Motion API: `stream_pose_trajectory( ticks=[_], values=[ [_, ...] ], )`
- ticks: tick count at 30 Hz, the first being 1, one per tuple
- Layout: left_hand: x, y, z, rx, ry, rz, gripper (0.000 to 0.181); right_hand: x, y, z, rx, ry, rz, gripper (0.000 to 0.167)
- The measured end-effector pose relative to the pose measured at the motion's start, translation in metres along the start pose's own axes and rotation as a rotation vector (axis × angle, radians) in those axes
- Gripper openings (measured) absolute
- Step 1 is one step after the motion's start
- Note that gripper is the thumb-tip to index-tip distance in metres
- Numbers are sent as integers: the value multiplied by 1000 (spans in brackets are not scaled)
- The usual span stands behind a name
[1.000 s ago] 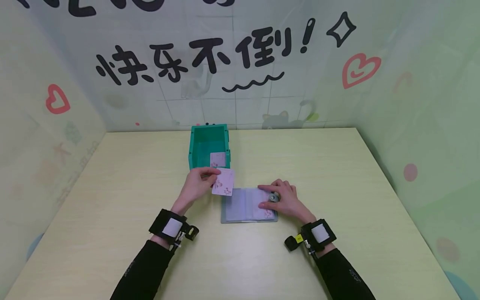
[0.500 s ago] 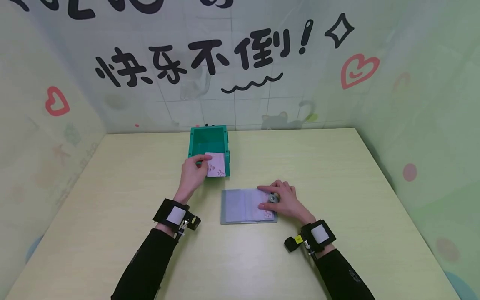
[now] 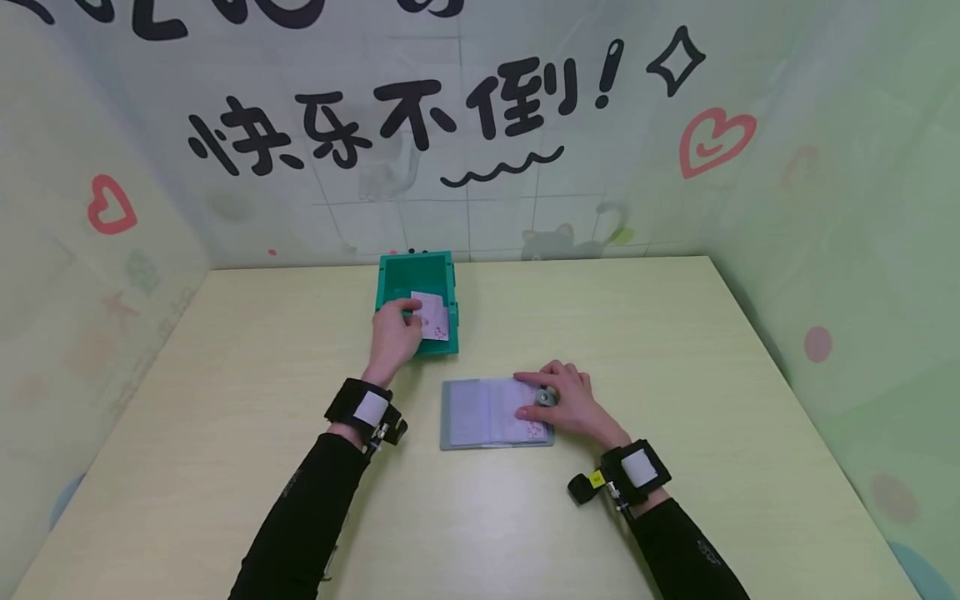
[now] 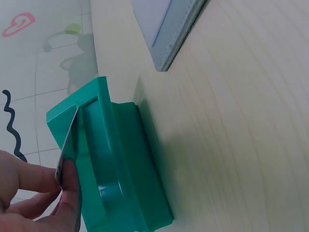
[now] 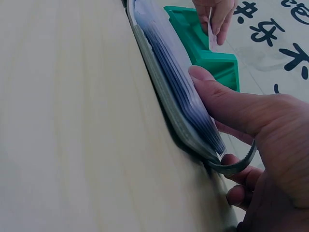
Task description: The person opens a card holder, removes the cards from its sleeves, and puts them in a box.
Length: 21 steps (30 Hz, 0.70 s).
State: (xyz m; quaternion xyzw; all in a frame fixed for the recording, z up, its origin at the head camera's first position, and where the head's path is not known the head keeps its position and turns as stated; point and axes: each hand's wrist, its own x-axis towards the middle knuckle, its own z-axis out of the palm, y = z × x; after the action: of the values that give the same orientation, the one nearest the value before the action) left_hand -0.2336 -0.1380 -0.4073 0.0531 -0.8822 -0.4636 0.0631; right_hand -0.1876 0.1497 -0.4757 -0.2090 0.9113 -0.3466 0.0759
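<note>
In the head view my left hand pinches a pink card by its left edge, over the near part of the green box. The left wrist view shows the card edge-on between thumb and fingers, at the opening of the box. My right hand rests on the right page of the spread booklet. Seen from the right wrist, the thumb lies on the stack of clear sleeves, and a strap loops by the fingers. A pink-patterned card shows in the right page.
The pale wooden table extends around the booklet and box. Behind the box, at the table's far edge, stands a printed backdrop with black lettering. Fabric walls flank both sides.
My left hand has carried the card from beside the booklet up and left to the box, and farther over it. My right hand has stayed on the booklet.
</note>
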Motion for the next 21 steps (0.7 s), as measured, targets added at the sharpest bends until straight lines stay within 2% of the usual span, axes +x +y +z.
stream_pose_trajectory(
  ticks=[5, 8, 14, 21],
  values=[
    [7, -2, 9, 57, 63, 42, 29, 0, 0, 1, 5, 3, -4, 57],
    [9, -4, 13, 103, 77, 60, 29, 1, 1, 1, 7, 3, -5, 58],
    [11, -5, 19, 161, 11, 49, 31, 1, 3, 2, 0, 4, -6, 58],
    [11, -8, 22, 265, -53, 80, 28, 0, 0, 1, 4, 3, 5, 58]
  ],
)
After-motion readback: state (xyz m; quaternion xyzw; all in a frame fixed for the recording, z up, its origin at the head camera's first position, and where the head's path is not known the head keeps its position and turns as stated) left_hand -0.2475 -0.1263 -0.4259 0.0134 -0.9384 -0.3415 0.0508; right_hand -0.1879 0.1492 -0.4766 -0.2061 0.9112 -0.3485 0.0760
